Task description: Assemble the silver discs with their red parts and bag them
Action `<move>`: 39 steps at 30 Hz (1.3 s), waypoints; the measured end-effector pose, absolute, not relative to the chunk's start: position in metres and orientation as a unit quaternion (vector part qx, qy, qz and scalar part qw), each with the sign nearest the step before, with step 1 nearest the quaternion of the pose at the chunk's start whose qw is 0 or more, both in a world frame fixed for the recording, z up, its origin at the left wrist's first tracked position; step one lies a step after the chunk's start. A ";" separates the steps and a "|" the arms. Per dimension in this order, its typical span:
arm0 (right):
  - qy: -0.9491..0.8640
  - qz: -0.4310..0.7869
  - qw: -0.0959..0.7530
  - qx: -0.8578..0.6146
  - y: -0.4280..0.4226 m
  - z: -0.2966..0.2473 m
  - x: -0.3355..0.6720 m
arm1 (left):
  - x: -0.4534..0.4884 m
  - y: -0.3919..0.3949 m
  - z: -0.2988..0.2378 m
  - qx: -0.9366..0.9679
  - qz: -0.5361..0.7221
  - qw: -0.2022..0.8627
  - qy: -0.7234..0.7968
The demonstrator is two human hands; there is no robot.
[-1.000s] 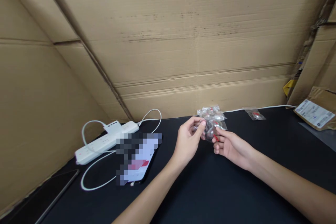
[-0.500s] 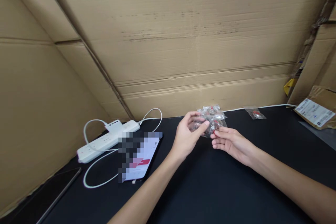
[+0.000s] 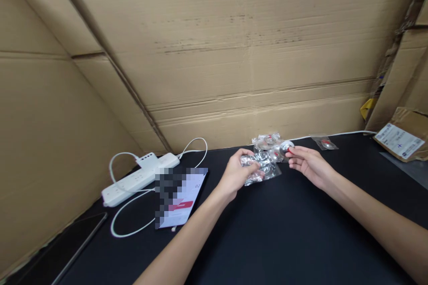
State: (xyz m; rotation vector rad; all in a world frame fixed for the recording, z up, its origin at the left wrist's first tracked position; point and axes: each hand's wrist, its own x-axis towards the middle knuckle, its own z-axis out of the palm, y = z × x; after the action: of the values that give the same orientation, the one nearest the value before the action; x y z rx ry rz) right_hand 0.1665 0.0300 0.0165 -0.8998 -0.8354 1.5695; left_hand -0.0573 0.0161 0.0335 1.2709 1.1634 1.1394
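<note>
My left hand (image 3: 239,171) is closed on a crinkled clear plastic bag (image 3: 269,170), whose contents I cannot make out through the glare. Just to its right, my right hand (image 3: 309,163) pinches a small round silver disc (image 3: 286,147) with a red part at the fingertips. The disc is out of the bag and held up, tilted. Behind both hands, against the cardboard, lie more clear bags (image 3: 265,139) with silver and red pieces inside. Farther right, a single clear bag (image 3: 325,143) holds another silver and red piece.
On the left are a white power strip (image 3: 140,180) with a looping white cable and a lit tablet (image 3: 182,205), partly pixelated. A dark flat device (image 3: 76,249) lies at lower left. Cardboard walls (image 3: 234,53) enclose the black table (image 3: 267,240); a labelled carton (image 3: 401,140) stands right.
The silver disc has come out of the bag in my right hand, which has moved right and slightly up. My left hand has drawn the bag a little lower and nearer.
</note>
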 end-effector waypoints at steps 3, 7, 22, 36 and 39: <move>-0.357 0.654 0.547 -0.381 0.031 0.017 0.169 | -0.058 0.014 0.025 0.637 0.390 0.369 0.553; -0.372 0.669 0.529 -0.367 0.028 0.016 0.163 | -0.056 0.009 0.022 0.741 0.315 0.164 0.569; -0.450 0.691 0.482 -0.296 0.006 0.028 0.142 | -0.037 -0.009 0.037 0.736 0.424 0.363 0.384; -0.588 0.488 0.508 -0.399 0.017 0.032 0.155 | -0.036 -0.001 0.036 0.598 0.523 0.464 0.393; -0.697 0.257 0.483 -0.464 0.034 0.034 0.183 | -0.039 0.002 0.037 0.555 0.532 0.496 0.405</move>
State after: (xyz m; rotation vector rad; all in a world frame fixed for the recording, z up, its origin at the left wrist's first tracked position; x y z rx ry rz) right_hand 0.1827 0.0336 0.0335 -1.1301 -1.6976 0.6258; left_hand -0.0389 0.0018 0.0369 1.3443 0.9805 1.2890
